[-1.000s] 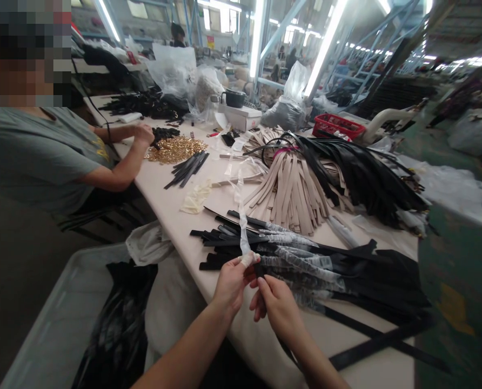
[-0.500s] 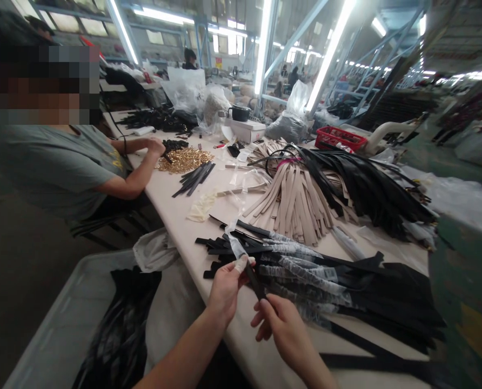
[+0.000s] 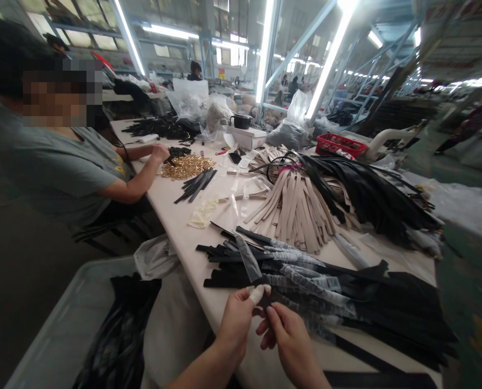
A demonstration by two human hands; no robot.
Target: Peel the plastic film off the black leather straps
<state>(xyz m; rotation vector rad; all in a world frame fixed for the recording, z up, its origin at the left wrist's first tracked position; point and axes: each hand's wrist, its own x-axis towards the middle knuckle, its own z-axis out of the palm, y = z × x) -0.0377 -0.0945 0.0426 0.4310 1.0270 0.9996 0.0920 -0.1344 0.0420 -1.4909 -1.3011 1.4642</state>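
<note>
A narrow black strap (image 3: 266, 303) is pinched between both of my hands above the near table edge. Its far end sits inside a clear plastic sleeve (image 3: 248, 258) that points away from me. My left hand (image 3: 238, 320) grips the strap near the sleeve's mouth, and one of its fingertips has a pale covering. Closer to me, my right hand (image 3: 293, 336) holds the strap between thumb and curled fingers. Just beyond lies a pile of black straps (image 3: 370, 302), several wrapped midway in crinkled clear plastic (image 3: 306, 275).
Beige straps (image 3: 292, 210) and long black straps (image 3: 370, 189) are bundled farther back. At left, a co-worker (image 3: 82, 162) sits by gold-coloured metal pieces (image 3: 188, 166). A grey bin (image 3: 62, 308) of black strips stands below the table. A red basket (image 3: 340, 145) is at the back.
My hands have moved closer together and slightly right, toward me. More of the black strap now shows inside the clear sleeve.
</note>
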